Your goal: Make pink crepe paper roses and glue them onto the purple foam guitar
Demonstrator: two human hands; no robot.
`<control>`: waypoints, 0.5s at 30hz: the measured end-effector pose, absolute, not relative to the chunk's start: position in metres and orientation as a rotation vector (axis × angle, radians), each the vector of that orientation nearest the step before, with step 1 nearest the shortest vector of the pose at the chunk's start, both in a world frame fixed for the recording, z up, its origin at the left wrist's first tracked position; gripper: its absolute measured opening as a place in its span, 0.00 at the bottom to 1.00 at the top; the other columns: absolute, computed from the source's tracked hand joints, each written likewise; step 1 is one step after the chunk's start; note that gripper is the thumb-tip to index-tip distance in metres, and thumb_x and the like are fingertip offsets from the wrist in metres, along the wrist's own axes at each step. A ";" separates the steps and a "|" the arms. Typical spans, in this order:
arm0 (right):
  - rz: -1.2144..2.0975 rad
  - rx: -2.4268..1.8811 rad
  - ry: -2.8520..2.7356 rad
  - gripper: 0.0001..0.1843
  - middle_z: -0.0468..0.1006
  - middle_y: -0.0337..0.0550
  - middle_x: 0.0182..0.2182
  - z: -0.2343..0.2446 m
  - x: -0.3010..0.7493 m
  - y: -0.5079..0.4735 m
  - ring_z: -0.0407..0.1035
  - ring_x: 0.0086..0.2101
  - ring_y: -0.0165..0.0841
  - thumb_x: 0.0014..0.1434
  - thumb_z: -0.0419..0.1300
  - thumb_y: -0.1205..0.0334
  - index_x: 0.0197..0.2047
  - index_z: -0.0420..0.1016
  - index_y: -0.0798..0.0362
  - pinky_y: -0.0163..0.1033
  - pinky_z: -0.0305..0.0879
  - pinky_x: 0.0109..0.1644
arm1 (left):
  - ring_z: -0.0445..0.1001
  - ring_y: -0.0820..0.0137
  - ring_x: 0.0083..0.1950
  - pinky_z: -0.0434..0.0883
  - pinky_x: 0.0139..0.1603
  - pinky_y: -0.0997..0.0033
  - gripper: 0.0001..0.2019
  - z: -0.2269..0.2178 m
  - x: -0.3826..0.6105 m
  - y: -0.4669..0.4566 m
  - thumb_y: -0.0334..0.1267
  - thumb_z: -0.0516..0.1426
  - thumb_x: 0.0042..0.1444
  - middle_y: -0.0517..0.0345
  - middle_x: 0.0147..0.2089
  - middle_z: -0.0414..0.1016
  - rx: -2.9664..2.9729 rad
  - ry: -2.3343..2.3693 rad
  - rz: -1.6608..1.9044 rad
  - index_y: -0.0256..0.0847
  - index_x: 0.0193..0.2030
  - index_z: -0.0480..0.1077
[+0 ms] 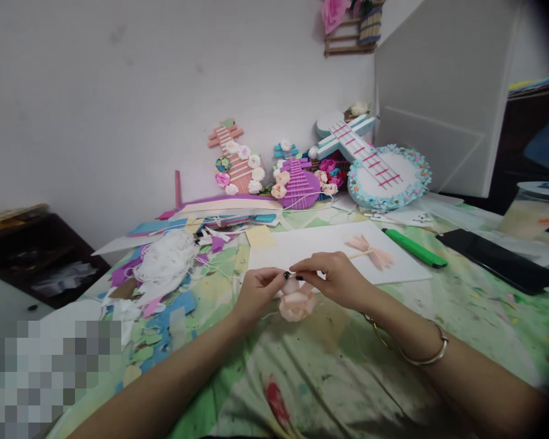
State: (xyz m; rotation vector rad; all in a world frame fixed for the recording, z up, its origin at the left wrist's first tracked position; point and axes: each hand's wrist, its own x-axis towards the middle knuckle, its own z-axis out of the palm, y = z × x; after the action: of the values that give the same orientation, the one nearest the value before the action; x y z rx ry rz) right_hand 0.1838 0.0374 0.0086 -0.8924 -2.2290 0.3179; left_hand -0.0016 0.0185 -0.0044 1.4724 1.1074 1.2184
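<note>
A peach paper flower [297,306] hangs just below my fingertips, its petals turned toward me. My left hand [258,296] pinches at its upper end with thumb and forefinger. From the other side, my right hand [341,279] closes its fingertips on the same spot; the exact point of grip is partly covered by the fingers. Beyond my hands lies a white sheet [315,238], and on it rests a loose bunch of peach petals [379,257] with a thin stick [360,253].
A green cutter [414,247] and a black phone [498,259] lie to the right, near a lidded plastic cup [533,210]. Tangled white string [167,259] and paper scraps [158,335] cover the left. Flowered model instruments, one purple [297,186], one pale blue [384,177], stand at the wall.
</note>
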 end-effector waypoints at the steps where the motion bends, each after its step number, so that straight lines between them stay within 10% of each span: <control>1: 0.307 -0.888 -2.241 0.11 0.81 0.42 0.32 0.008 0.183 0.037 0.72 0.31 0.30 0.59 0.56 0.65 0.42 0.79 0.50 0.33 0.61 0.36 | 0.68 0.73 0.27 0.63 0.29 0.76 0.09 -0.005 -0.002 0.019 0.39 0.61 0.46 0.58 0.25 0.75 1.484 1.115 1.217 0.35 0.26 0.77; 15: 0.101 -0.974 -2.346 0.12 0.79 0.43 0.31 0.007 0.184 0.038 0.70 0.31 0.29 0.62 0.53 0.61 0.37 0.78 0.52 0.32 0.55 0.34 | 0.65 0.73 0.26 0.61 0.30 0.76 0.09 -0.004 -0.003 0.019 0.37 0.57 0.51 0.60 0.22 0.71 1.797 1.204 1.254 0.36 0.23 0.73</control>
State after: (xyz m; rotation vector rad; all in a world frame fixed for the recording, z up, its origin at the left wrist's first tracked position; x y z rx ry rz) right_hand 0.1842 0.0380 0.0074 -0.9745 -2.3460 0.1013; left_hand -0.0029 0.0189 -0.0037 1.7968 1.2039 1.2543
